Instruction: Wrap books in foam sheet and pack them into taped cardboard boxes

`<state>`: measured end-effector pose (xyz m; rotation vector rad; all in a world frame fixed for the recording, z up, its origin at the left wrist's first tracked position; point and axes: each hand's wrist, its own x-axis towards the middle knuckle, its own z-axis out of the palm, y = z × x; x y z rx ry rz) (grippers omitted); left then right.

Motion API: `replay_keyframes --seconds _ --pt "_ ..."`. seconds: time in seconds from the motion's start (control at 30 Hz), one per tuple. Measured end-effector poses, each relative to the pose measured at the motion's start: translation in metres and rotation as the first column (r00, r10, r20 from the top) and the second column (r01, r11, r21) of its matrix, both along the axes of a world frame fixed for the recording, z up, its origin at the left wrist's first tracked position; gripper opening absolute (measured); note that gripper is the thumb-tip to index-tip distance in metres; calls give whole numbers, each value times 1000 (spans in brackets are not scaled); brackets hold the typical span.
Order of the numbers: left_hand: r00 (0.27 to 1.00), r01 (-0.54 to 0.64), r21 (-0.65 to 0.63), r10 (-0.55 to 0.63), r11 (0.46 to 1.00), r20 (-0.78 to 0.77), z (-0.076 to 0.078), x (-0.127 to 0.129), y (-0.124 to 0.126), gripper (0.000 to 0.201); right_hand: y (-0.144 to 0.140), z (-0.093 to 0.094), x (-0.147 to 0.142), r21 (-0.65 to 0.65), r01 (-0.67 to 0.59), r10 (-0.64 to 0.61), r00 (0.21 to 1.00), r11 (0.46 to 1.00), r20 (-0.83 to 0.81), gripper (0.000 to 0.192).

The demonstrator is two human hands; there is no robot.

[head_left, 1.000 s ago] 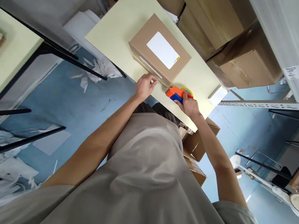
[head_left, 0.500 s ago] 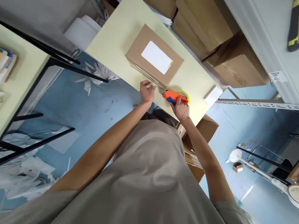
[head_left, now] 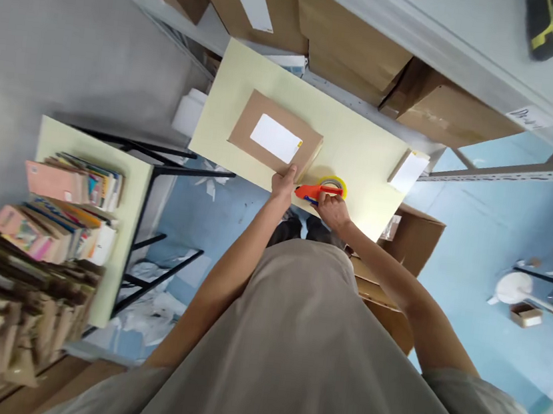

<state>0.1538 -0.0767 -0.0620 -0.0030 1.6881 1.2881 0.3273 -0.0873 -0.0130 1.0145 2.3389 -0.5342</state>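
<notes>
Both hands work: right grip (head_left: 331,208) clenches tape dispenser (head_left: 317,191), seemingly pointing left at box (head_left: 275,137).

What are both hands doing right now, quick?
Left hand: fingers resting on the near corner of the cardboard box, not gripping it.
Right hand: closed around the handle of the orange tape dispenser on the table.
</notes>
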Motion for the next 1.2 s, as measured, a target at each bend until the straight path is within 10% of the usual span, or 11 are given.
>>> replay_keyframes --seconds 0.2,0.4,0.53,0.83,1.03,1.2 --pt "993 -18 -133 2 991 -117 12 -32 -13 26 -8 -5 -32 -103 -8 -3 994 995 -110 54" --pt "980 41 -206 -80 978 -184 19 -38 -12 29 -7 -7 54 -181 117 -115 993 976 21 54" --pt "965 148 -206 -187 967 -183 24 -37 -12 31 44 -13 99 -29 192 -192 981 981 0 64" --pt "909 365 -232 -399 902 -120 45 -66 1 57 164 -41 47 55 -19 30 981 998 -194 68" --pt "658 507 -415 -650 755 -380 64 -109 20 127 128 -36 31 -38 -155 147 975 987 -168 69" --pt "398 402 -666 -775 628 -490 57 -121 56 100 79 -23 -21 -148 -203 158 950 968 -270 56"
